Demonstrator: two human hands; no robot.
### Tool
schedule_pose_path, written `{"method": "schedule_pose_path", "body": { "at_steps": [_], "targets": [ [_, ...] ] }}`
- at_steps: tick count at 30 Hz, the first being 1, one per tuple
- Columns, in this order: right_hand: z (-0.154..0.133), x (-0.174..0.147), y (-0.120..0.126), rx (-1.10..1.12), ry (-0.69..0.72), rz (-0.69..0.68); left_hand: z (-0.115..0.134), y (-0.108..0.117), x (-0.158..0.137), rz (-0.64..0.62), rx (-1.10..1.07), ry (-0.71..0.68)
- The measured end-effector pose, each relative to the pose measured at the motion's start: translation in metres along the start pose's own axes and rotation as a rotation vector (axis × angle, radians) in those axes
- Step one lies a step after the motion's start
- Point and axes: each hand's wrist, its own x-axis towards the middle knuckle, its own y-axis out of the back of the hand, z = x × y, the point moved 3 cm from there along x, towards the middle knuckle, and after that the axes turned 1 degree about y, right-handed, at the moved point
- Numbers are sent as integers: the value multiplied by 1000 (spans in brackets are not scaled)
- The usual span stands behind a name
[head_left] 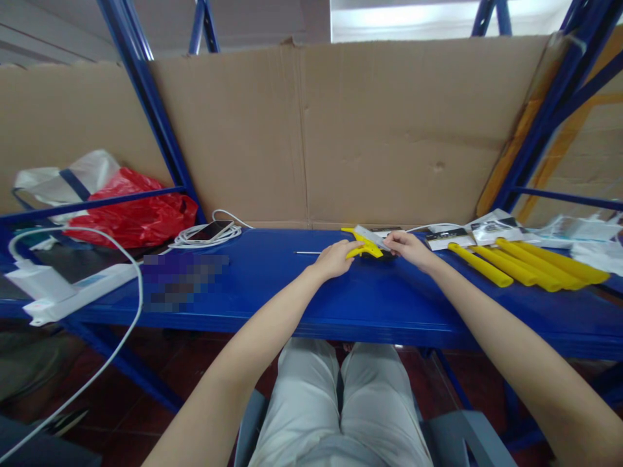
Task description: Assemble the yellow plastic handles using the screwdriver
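Observation:
My left hand [335, 258] is closed round the lower part of a yellow plastic tool head [370, 246], which is tilted above the blue tabletop. A flat pale grey strip [368, 236] lies slantwise along that head. At the strip's right end, my right hand [406, 248] has its thumb and fingers pinched together on it. Left of my left hand, a thin metal rod [307, 252] lies on the table, its right end hidden behind the hand. Something dark, partly hidden, sits beneath the yellow piece.
Several yellow tubes [487, 266] lie at right, with printed packets [448, 238] behind them. A phone [211, 231] rests on a coiled white cable at left, near a red bag [136, 207] and a power strip [104, 285]. Cardboard [389, 130] walls the back between blue posts.

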Motion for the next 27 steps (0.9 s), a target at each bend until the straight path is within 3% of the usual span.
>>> {"method": "schedule_pose_path", "body": {
  "at_steps": [6, 27],
  "targets": [
    [-1, -4, -7, 3, -2, -108, 0, -1, 0, -15, 25, 17],
    [-1, -10, -12, 38, -251, -152, 0, 1, -1, 0, 31, 14]
  ]
}}
